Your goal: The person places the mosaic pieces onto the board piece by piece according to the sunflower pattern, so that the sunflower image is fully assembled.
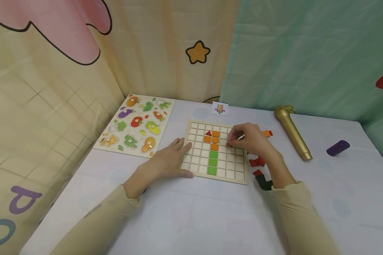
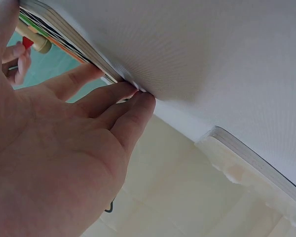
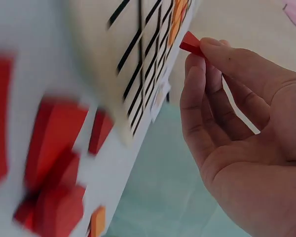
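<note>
A wooden grid board lies on the table in the head view. Orange squares, an orange round piece, a red triangle and a column of green squares fill some of its cells. My left hand rests at the board's left edge, fingers spread and fairly straight; in the left wrist view its fingertips touch the edge. Over the board's right side, my right hand pinches a small red triangular block between thumb and fingers.
Loose red blocks and an orange piece lie right of the board. A picture card sits behind it, a vegetable puzzle to the left. Further right are a gold microphone-shaped object and a purple cylinder.
</note>
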Available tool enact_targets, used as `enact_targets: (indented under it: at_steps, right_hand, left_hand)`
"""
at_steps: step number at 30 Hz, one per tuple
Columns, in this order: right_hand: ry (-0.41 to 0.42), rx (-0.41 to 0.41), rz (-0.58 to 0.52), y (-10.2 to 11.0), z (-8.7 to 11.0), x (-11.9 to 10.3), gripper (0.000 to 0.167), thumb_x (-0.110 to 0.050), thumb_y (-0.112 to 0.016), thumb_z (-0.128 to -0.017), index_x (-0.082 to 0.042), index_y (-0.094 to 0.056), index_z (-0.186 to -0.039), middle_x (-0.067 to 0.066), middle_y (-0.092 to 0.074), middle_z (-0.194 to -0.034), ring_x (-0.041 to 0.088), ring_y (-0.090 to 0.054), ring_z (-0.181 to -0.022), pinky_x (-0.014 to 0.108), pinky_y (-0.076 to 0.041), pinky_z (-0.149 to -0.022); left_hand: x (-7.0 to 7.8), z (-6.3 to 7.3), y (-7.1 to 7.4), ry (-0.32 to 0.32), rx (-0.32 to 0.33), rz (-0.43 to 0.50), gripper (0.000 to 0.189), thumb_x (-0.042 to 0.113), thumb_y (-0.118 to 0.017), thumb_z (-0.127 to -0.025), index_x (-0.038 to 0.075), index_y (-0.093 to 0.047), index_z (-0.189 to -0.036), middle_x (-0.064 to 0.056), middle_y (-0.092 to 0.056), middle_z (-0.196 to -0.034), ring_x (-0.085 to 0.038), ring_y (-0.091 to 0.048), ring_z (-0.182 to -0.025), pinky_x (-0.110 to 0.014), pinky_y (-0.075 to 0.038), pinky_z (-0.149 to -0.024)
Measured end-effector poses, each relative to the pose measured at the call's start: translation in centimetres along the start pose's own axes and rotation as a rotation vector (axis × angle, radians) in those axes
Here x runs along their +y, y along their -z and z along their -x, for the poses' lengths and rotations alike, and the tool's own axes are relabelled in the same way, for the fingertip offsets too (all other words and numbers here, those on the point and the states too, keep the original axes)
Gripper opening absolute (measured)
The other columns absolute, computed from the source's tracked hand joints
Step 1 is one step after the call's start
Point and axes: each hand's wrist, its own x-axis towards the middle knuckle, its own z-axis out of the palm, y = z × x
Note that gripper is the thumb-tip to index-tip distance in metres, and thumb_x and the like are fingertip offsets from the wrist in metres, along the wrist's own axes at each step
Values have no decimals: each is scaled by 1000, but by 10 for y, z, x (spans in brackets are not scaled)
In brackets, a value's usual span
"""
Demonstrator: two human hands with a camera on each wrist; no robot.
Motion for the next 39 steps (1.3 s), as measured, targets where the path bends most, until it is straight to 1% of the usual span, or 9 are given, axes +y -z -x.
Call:
enact_targets:
  at_steps: [5, 8, 13, 18, 25, 31, 36, 39]
  right_hand:
    - [36, -2, -64, -18, -16, -19, 7, -9, -82, -92, -8, -75, -94, 7, -73, -92, 25, -65, -91, 36, -51, -85]
    - [43, 2, -111, -29, -22, -28, 7, -9, -82, -92, -8, -75, -93, 6, -73, -90, 24, -66, -89, 34, -52, -84]
    - [7, 36, -164, -45, -29, -35, 10, -10, -85, -89, -7, -76, -91, 7, -74, -87, 22, -66, -83, 30, -54, -79]
    - [-40, 65, -191, -55, -31, -38, 12, -11, -86, -88, -7, -76, -90, 7, -75, -88, 21, -66, -80, 28, -54, -75]
    - [-55, 108, -131, -59, -30, -39, 9, -9, -84, -90, -6, -75, -90, 9, -74, -87, 22, -65, -82, 29, -55, -75]
    - [-59, 119, -124, -59, -28, -39, 8, -11, -82, -92, -7, -75, -91, 8, -73, -88, 23, -64, -83, 32, -56, -76]
    - [-45, 121, -78, -62, -28, -42, 17, -16, -86, -89, -7, -73, -85, 6, -69, -80, 21, -61, -76, 30, -52, -68]
    - [-63, 118, -18, -64, -30, -44, 25, -22, -90, -86, -8, -69, -81, 5, -65, -74, 22, -57, -73, 30, -47, -63]
  left_hand:
    - [0, 0, 0, -5, 1, 6, 112, 67, -78, -85, 13, -27, -168, -19, -16, -176, -37, -14, -164, -55, -35, -125]
    - [-1, 0, 0, 0, -2, 6, 111, 68, -77, -85, 14, -27, -168, -19, -16, -176, -37, -14, -164, -56, -36, -124]
    - [-1, 0, 0, -4, -3, -2, 111, 68, -76, -86, 13, -26, -169, -19, -16, -176, -36, -15, -164, -55, -36, -124]
    - [-1, -1, 1, 2, -7, -8, 112, 70, -75, -85, 15, -26, -169, -18, -15, -176, -35, -14, -164, -55, -36, -124]
    - [0, 0, 1, 9, -4, 5, 112, 69, -77, -84, 15, -27, -169, -17, -16, -176, -36, -14, -164, -56, -36, -124]
    - [0, 0, 0, 5, -12, 2, 113, 71, -75, -85, 16, -24, -169, -16, -14, -177, -35, -13, -164, -54, -33, -126]
    - [0, -1, 0, -6, -4, -12, 112, 70, -75, -85, 13, -26, -169, -19, -16, -176, -36, -14, -164, -54, -34, -126]
    - [0, -1, 1, -1, -8, -15, 112, 70, -75, -85, 14, -26, -169, -19, -16, -176, -36, -14, -164, -53, -34, -126]
